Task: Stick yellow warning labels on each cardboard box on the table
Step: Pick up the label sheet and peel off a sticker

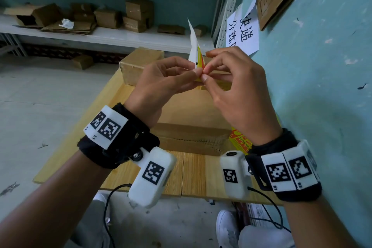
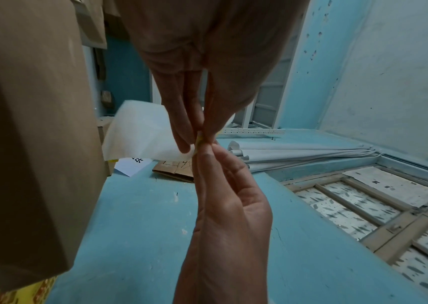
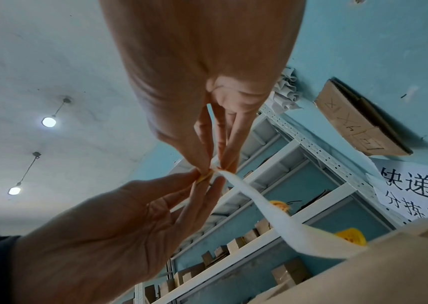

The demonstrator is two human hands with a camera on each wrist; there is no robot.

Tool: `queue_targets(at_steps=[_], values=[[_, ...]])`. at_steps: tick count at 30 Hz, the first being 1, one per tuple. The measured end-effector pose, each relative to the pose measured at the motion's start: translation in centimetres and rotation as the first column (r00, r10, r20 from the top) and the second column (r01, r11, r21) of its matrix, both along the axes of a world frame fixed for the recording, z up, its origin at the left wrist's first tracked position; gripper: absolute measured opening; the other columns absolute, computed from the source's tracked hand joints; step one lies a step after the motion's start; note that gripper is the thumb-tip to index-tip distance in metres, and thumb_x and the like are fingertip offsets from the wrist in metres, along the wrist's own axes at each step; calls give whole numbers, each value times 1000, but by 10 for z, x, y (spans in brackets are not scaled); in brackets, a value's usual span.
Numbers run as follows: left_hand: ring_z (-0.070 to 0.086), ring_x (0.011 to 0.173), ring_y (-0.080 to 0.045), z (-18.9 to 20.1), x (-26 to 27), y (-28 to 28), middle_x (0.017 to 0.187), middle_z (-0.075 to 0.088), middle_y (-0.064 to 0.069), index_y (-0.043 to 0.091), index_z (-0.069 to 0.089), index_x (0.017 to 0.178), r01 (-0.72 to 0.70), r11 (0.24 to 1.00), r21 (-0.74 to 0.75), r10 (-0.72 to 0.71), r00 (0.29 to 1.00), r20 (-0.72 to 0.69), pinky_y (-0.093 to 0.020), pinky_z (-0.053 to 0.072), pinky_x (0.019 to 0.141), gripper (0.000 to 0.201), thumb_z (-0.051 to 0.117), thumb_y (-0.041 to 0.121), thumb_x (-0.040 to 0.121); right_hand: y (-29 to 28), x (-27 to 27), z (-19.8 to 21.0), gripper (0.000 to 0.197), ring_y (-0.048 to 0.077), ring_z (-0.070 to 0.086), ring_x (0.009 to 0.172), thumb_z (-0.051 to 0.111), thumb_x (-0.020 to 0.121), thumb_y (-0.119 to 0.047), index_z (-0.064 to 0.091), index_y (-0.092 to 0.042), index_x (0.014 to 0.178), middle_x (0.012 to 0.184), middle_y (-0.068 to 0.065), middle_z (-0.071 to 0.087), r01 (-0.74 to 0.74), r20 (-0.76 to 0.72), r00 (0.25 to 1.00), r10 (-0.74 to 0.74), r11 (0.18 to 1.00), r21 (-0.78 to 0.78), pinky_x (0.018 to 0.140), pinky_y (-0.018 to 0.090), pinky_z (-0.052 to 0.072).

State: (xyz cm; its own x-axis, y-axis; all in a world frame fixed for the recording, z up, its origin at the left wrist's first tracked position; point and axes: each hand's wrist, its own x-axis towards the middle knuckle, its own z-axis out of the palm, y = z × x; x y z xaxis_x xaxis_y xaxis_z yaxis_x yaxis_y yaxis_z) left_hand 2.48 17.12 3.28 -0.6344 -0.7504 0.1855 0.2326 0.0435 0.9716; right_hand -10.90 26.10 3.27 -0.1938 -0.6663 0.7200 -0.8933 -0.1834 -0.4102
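A yellow warning label with its white backing paper is held up in the air over the table. My left hand and my right hand both pinch its lower corner, fingertips nearly touching. The right wrist view shows the yellow corner at the left hand's fingertips, and the white backing curls away from the right hand's fingertips. In the left wrist view the backing hangs beside the pinch. One cardboard box lies below my hands and another stands behind it.
More yellow labels lie at the near box's right side on the wooden table. The blue wall with a paper sign stands close on the right. White shelves behind hold several cardboard boxes.
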Motion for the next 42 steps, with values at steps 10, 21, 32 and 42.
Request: queue_targets(at_steps=[10,21,32,42], values=[[71,90,-23,-1,-2,3,104,68,-28,-5,65,109,-32,998,-56,34,999,30,-27,57,85,25,67,0,84,-1,-4,-2,7,12,67,94,69,90,-11,67,-6,94,113,6,63,11,75,997,-12,1000,8,75,23,61],[73,87,-17,-4,-2,1,95,74,-16,-3,69,107,-64,989,-130,71,996,47,-23,56,82,24,70,1,83,0,-3,-2,8,13,66,91,68,88,-16,67,-9,90,108,4,64,60,14,998,-60,998,33,75,32,61],[74,81,-15,-4,0,0,86,76,-10,0,72,101,-84,985,-152,92,995,43,-18,55,72,22,74,2,79,1,-1,1,6,12,67,79,68,89,-17,69,-11,89,103,3,68,82,6,997,-82,994,70,72,32,60],[73,87,-23,-4,1,-1,89,76,-13,1,73,100,-82,980,-183,94,994,57,-23,57,76,23,76,4,77,1,-1,0,5,12,67,82,68,89,-16,68,-11,91,101,3,68,85,-3,996,-85,993,85,74,34,60]])
